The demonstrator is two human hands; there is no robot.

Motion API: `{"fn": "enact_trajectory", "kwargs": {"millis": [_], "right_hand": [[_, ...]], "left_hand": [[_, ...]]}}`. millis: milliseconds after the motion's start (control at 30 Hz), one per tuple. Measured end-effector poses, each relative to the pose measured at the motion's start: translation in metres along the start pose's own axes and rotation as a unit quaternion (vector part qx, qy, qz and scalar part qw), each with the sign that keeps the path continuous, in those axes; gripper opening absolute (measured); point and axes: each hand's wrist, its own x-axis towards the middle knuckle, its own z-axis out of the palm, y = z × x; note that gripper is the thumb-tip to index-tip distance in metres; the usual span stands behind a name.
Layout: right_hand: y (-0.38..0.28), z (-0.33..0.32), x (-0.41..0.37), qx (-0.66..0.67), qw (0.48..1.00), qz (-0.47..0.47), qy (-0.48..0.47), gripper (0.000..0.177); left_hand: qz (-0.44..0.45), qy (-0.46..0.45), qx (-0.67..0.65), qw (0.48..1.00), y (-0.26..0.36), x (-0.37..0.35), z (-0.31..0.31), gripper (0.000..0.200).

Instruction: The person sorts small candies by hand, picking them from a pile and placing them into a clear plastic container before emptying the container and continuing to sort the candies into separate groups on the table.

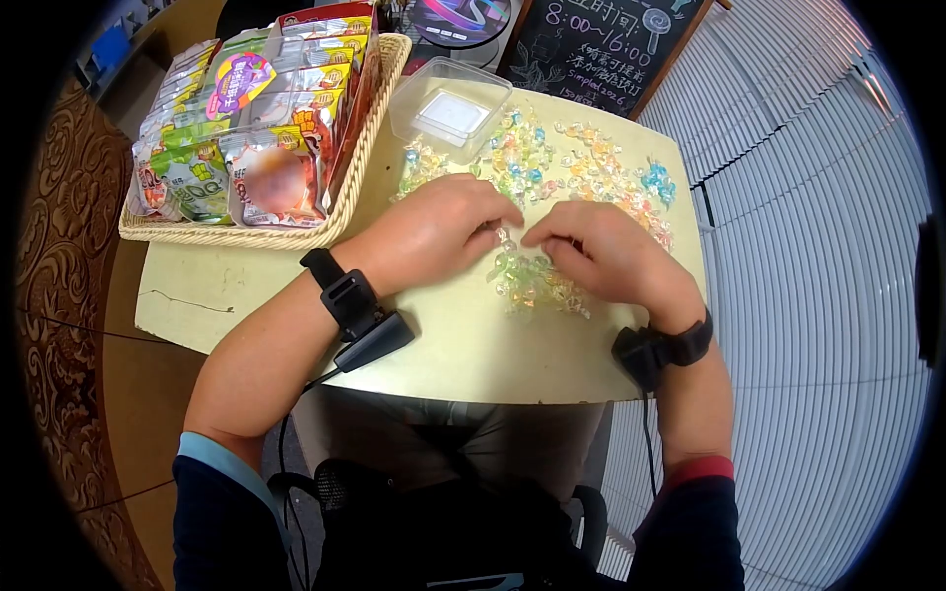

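Observation:
Small candies in clear twisted wrappers lie heaped on the pale yellow table [453,345]. My left hand [439,231] rests over the candies with its fingers curled and pressed together. A clear-wrapped candy [505,236] shows at its fingertips; whether it is gripped is hidden. Across from it, my right hand [611,254] is bent inward, thumb and index finger curled close together; what lies between them cannot be made out. Below and between both hands is a loose pile of greenish and yellow candies [532,281]. Farther back spread mixed candies [522,153], with a blue cluster [658,182] at right.
A wicker basket [389,108] of packaged snacks [202,182] stands at the left. Behind the candies sits a clear plastic box [406,113]. A chalkboard [601,49] leans at the back, and window blinds [808,295] border the right. Cables hang from both wrist straps.

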Motion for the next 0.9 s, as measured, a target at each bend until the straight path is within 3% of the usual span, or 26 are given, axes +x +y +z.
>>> {"fn": "enact_trajectory", "kwargs": {"millis": [200,333,600,667,733,900], "right_hand": [[0.006,0.002,0.004,-0.038,0.993,0.036,0.109,0.021],[0.011,0.004,0.007,-0.052,0.988,0.038,0.137,0.021],[0.008,0.007,0.008,-0.030,0.989,0.042,0.137,0.019],[0.004,0.009,0.009,0.000,0.993,0.041,0.111,0.019],[0.007,0.015,0.012,0.015,0.995,-0.033,0.096,0.018],[0.011,0.022,0.014,-0.026,0.993,-0.059,0.094,0.018]], "left_hand": [[-0.067,0.050,-0.059,0.995,0.000,-0.002,-0.004,0.050],[-0.095,0.012,-0.051,0.994,0.002,-0.001,-0.008,0.049],[-0.033,0.013,-0.042,0.999,0.005,0.000,-0.003,0.030],[-0.048,0.018,-0.036,0.998,0.004,0.000,-0.001,0.026],[-0.062,0.023,-0.031,0.997,0.004,0.001,-0.002,0.022],[-0.090,0.009,-0.009,0.996,0.007,0.002,-0.002,0.019]]}}
